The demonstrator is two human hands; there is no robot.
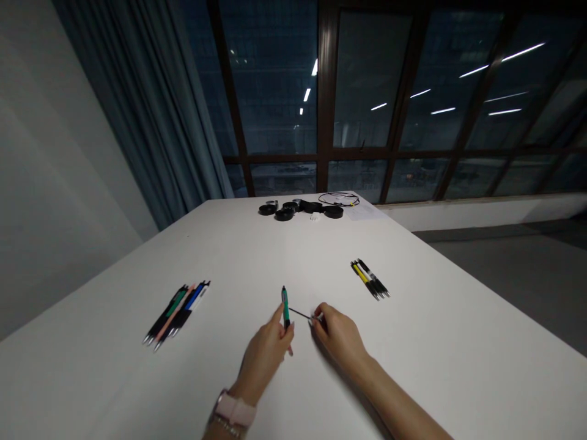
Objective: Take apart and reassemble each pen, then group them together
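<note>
The left hand [266, 349] has its grip around a slim green-and-black pen [285, 300], over the smooth white bench [275, 256] — prob. to keep it steady. The right hand [340, 337] pinches a thin dark rod [299, 313], so its other end is free nr. the pen — touching or not, I cannot tell.

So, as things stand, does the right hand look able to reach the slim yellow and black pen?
Probably yes: only bare white table shows between the right hand and the yellow and black pen. However, that hand seems to pinch a thin black rod, which it may need to release first.
</note>
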